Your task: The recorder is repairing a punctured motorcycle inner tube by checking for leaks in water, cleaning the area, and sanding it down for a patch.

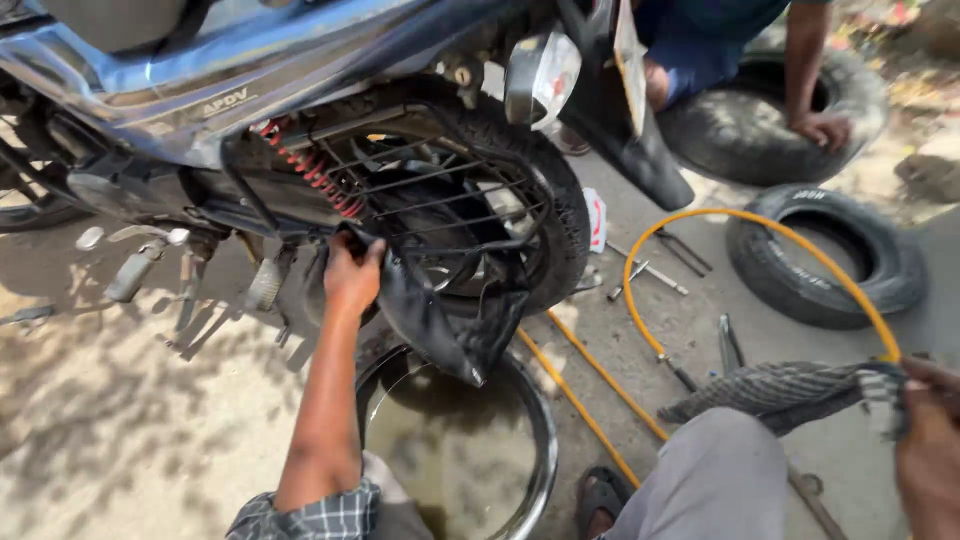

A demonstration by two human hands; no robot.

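Note:
My left hand (352, 275) grips the black inner tube (440, 310) that hangs out of the motorcycle's rear wheel (540, 190), just below the red shock spring (310, 170). The tube's loose end droops over a round metal basin of murky water (455, 450). At the right edge, my right hand (930, 440) is closed on a grey striped cloth (790, 390) and the end of an orange air hose (780, 245). My grey trouser knee (710, 470) sits between the hands.
Another person (800, 70) crouches at the top right with a hand on a loose tyre (760, 120). A second tyre (830, 260) lies on the ground. Metal tools (660, 265) and pliers (728, 345) lie on the concrete. A footpeg (135, 270) sticks out at left.

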